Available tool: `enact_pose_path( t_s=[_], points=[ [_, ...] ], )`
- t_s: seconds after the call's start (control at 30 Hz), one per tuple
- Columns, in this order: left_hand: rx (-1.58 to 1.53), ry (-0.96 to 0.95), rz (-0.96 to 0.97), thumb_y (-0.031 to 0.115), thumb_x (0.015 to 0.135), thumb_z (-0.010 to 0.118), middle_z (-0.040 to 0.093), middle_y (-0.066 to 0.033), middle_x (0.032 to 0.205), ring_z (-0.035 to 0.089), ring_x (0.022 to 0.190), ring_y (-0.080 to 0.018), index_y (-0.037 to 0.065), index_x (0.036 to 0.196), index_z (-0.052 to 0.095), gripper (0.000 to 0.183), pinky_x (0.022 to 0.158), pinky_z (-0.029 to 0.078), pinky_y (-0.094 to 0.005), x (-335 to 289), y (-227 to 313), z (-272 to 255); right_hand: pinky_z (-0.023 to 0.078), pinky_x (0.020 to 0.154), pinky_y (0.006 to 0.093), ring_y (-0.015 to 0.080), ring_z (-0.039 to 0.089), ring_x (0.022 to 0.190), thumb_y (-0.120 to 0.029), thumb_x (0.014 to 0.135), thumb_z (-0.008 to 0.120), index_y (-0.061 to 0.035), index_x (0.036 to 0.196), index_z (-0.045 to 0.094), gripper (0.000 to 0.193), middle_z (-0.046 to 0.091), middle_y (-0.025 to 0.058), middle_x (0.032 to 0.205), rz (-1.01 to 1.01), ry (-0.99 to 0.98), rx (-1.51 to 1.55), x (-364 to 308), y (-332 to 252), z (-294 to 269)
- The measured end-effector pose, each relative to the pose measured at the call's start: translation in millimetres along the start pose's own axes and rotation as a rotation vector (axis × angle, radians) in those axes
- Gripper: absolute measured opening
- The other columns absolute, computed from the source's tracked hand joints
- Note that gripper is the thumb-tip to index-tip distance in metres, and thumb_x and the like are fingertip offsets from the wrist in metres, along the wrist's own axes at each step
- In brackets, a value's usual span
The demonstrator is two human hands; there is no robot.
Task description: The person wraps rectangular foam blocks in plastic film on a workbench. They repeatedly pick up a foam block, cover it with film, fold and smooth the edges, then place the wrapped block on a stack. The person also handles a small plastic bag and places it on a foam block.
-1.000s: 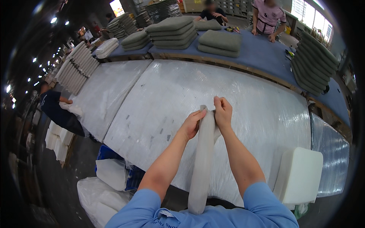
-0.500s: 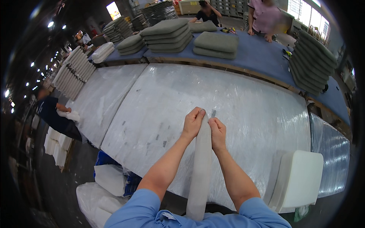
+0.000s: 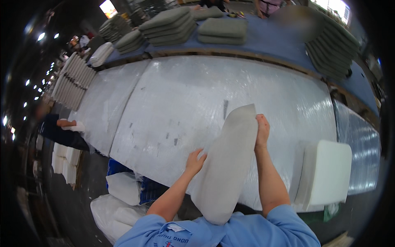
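Note:
A pale grey cushion [image 3: 228, 160] stands tilted in front of me, its lower end against my shirt and its broad face turned partly up. My right hand [image 3: 262, 131] grips its upper right edge, the fingers partly hidden behind it. At the cushion's left side is my left hand [image 3: 195, 163], fingers apart, at or just beside the edge; whether it touches is hard to tell. Below both is the worktable [image 3: 181, 103], covered in clear plastic film. To the right, white cushions [image 3: 328, 173] lie stacked at the table's near edge.
Beyond the film-covered surface runs a blue table [image 3: 263, 45] with stacks of green-grey cushions [image 3: 169, 26]. White plastic-wrapped pieces [image 3: 117, 212] lie low at my left, by a blue crate [image 3: 150, 191]. A co-worker [image 3: 61, 131] handles white material at far left.
The cushion has turned from edge-on to show its broad face. My left hand has let go of its top and moved down and left; my right hand has shifted up and right.

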State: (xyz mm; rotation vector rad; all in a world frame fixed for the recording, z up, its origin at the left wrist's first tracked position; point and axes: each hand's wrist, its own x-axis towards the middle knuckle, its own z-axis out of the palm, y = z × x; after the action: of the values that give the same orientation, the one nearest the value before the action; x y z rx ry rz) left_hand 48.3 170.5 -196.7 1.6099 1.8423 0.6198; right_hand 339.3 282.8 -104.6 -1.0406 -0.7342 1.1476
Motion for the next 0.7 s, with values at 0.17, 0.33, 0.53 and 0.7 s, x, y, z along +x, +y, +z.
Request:
enact_pose_path(
  t_s=[0.17, 0.33, 0.53, 0.7],
  points=[
    [-0.531, -0.41, -0.665, 0.056, 0.102, 0.058, 0.054, -0.0145, 0.152, 0.049, 0.14, -0.025, 0.004, 0.157, 0.043, 0.077, 0.116, 0.038, -0.0394, -85, -54, -20, 0.045, 0.097, 0.0395, 0.0181, 0.055, 0.115, -0.046, 0.106, 0.053, -0.013, 0.135, 0.054, 0.044, 0.057, 0.0046, 0.131, 0.038, 0.37, -0.271, -66, -7, -95],
    [-0.412, -0.448, -0.601, 0.055, 0.1, 0.061, 0.05, -0.0188, 0.156, 0.047, 0.143, -0.0284, 0.003, 0.159, 0.039, 0.081, 0.119, 0.033, -0.0393, -77, -63, -39, 0.039, 0.113, 0.0385, 0.0276, 0.044, 0.14, -0.046, 0.103, 0.06, -0.0101, 0.159, 0.03, 0.073, 0.044, 0.0143, 0.154, 0.377, 0.29, 0.081, -184, -29, -101],
    [-0.37, -0.416, -0.365, 0.051, 0.103, 0.058, 0.057, -0.0168, 0.146, 0.056, 0.129, -0.025, 0.007, 0.159, 0.042, 0.073, 0.109, 0.041, -0.038, -78, -41, -97, 0.053, 0.101, 0.0443, 0.028, 0.061, 0.122, -0.035, 0.102, 0.06, -0.0047, 0.147, 0.046, 0.057, 0.059, 0.0179, 0.138, 0.685, 0.206, 0.3, -198, -25, -149],
    [-0.334, -0.51, -0.442, 0.047, 0.106, 0.051, 0.065, -0.0072, 0.097, 0.058, 0.068, -0.0147, 0.006, 0.153, 0.049, 0.063, 0.057, 0.046, -0.0297, -108, 51, -154, 0.061, 0.084, 0.0416, 0.0268, 0.073, 0.09, -0.031, 0.101, 0.059, 0.0027, 0.115, 0.066, 0.037, 0.074, 0.014, 0.101, 0.811, 0.267, 0.389, -217, -42, -171]
  ],
)
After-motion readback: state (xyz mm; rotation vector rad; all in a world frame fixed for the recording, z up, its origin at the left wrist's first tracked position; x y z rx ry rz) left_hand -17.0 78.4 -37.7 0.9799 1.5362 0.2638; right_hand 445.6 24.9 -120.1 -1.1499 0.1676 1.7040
